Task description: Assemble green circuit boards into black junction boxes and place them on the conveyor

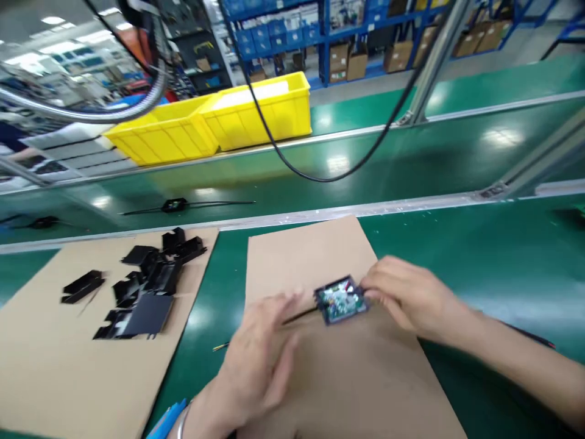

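A small black case holding a green circuit board (pixel 341 301) lies on a brown cardboard sheet (pixel 320 256), with a black wire running out to its left. My right hand (pixel 406 292) pinches the case's right edge with its fingertips. My left hand (pixel 262 356) hovers flat just left of the case, fingers spread and blurred, over the wire; whether it touches the wire I cannot tell.
A second cardboard sheet (pixel 55 353) on the left carries a pile of several black plastic shells (pixel 146 283). Beyond runs a green conveyor (pixel 411 158) with a wired black unit (pixel 174 205) on it. Yellow bins (pixel 219 119) stand behind. A black cable (pixel 320 178) hangs overhead.
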Motion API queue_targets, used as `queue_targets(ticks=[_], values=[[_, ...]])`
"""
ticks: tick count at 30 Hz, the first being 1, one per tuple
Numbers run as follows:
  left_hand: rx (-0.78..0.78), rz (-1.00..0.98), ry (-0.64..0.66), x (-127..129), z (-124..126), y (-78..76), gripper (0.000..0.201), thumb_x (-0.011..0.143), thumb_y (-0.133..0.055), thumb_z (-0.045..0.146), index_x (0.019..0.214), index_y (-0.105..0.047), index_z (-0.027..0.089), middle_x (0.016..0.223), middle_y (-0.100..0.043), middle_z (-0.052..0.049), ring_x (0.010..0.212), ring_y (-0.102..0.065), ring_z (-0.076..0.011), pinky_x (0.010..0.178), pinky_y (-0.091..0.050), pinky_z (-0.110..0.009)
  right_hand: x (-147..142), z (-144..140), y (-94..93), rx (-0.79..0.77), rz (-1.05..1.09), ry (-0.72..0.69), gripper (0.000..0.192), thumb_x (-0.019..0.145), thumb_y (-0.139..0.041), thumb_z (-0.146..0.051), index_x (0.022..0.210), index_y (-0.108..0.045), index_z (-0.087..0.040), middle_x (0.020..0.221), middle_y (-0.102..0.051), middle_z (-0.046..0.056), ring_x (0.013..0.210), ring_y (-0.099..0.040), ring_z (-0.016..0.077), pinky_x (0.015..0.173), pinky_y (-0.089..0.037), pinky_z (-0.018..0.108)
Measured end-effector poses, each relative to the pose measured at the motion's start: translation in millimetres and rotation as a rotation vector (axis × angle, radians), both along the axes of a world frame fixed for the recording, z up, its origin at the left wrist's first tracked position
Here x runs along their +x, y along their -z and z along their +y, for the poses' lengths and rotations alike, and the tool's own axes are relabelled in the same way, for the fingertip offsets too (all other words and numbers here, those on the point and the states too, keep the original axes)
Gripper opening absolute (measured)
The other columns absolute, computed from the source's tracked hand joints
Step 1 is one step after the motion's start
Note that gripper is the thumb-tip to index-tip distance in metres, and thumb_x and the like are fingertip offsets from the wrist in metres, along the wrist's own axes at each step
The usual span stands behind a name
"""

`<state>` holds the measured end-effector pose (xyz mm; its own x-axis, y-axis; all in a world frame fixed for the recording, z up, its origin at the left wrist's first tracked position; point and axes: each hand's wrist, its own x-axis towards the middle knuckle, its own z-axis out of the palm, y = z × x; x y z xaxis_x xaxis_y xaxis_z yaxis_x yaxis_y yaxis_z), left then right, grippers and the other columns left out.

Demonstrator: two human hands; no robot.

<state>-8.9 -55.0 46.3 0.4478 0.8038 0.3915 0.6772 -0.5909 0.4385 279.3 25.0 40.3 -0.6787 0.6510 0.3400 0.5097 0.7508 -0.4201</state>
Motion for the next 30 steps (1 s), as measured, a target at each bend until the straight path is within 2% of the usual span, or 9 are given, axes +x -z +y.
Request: queue_targets(ticks=[4,7,12,15,18,21,24,27,30], values=[[0.002,-0.004,-0.314,-41,-10,-2.8,0.053,0.091,-0.051,0.016,0.141,-0.033,0.016,0.136,-0.055,-0.013,0.126,-0.050,-0.0217,0.103,-0.044,-0.041,-10,95,-30.8,0.199,-0.013,0.139,0.024,0.093,-0.047,-0.022,0.099,-0.067,-0.011,0.097,-0.066,0.012,0.093,-0.058,0.0200,0.083,-0.045,0.032],[-0.023,0.012,-0.432,-65,-22,6.7,0.049,0.093,-0.049,0.020,0.140,-0.033,0.017,0.136,-0.056,-0.013,0.127,-0.050,-0.0235,0.102,-0.046,-0.043,-22,172,-44.4,0.164,-0.138,0.283,0.047,0.096,-0.035,-0.032,0.105,-0.068,-0.002,0.104,-0.066,0.014,0.102,-0.058,0.0190,0.082,-0.039,0.029],[-0.024,0.013,-0.608,-124,-28,13.8,0.042,0.094,-0.046,0.023,0.135,-0.041,0.018,0.132,-0.058,-0.013,0.122,-0.055,-0.0236,0.100,-0.049,-0.043,-37,236,-36.5,0.148,-0.299,0.372,0.050,0.093,-0.038,-0.034,0.089,-0.074,0.000,0.088,-0.069,0.020,0.091,-0.060,0.0230,0.065,-0.035,0.038],[0.015,0.083,-0.780,-172,-18,9.4,0.038,0.094,-0.047,0.032,0.129,-0.050,0.018,0.128,-0.061,-0.012,0.120,-0.056,-0.0260,0.099,-0.048,-0.046,-78,233,-20.9,0.185,-0.350,0.390,0.032,0.091,-0.050,-0.023,0.093,-0.074,-0.002,0.096,-0.067,0.028,0.094,-0.059,0.0277,0.066,-0.037,0.038],[-0.004,0.114,-0.918,-205,3,11.0,0.056,0.085,-0.058,0.044,0.131,-0.050,0.014,0.127,-0.059,-0.017,0.121,-0.053,-0.0347,0.099,-0.046,-0.053,-167,205,-6.7,0.199,-0.351,0.182,0.024,0.087,-0.056,-0.015,0.104,-0.072,-0.009,0.104,-0.067,0.022,0.101,-0.057,0.0264,0.080,-0.043,0.038],[-0.027,0.112,-0.925,-211,23,21.6,0.067,0.073,-0.071,0.045,0.130,-0.053,0.014,0.132,-0.056,-0.017,0.120,-0.051,-0.0394,0.101,-0.041,-0.056,-278,164,-1.0,0.169,-0.335,-0.139,0.025,0.090,-0.057,-0.024,0.113,-0.066,-0.018,0.114,-0.064,0.010,0.109,-0.055,0.0225,0.091,-0.045,0.039],[-0.056,0.047,-0.914,-205,27,32.4,0.045,0.075,-0.068,0.037,0.117,-0.064,0.019,0.132,-0.056,-0.014,0.118,-0.051,-0.0392,0.102,-0.038,-0.056,-364,134,-1.9,0.123,-0.294,-0.307,0.032,0.094,-0.055,-0.033,0.123,-0.058,-0.020,0.128,-0.056,0.009,0.115,-0.053,0.0237,0.096,-0.044,0.045],[-0.088,-0.098,-0.941,-205,17,34.1,0.031,0.077,-0.066,0.036,0.103,-0.069,0.021,0.133,-0.056,-0.013,0.123,-0.046,-0.0392,0.104,-0.036,-0.055,-404,125,1.5,0.047,-0.284,-0.348,0.039,0.093,-0.057,-0.035,0.129,-0.053,-0.020,0.137,-0.048,0.010,0.119,-0.050,0.0265,0.098,-0.044,0.050],[-0.160,-0.329,-0.970,-211,3,25.9,0.033,0.075,-0.068,0.044,0.098,-0.069,0.020,0.126,-0.060,-0.011,0.118,-0.050,-0.0351,0.095,-0.046,-0.045,-408,127,11.4,-0.037,-0.291,-0.338,0.039,0.092,-0.058,-0.035,0.127,-0.054,-0.019,0.134,-0.050,0.010,0.118,-0.051,0.0271,0.097,-0.044,0.052]])
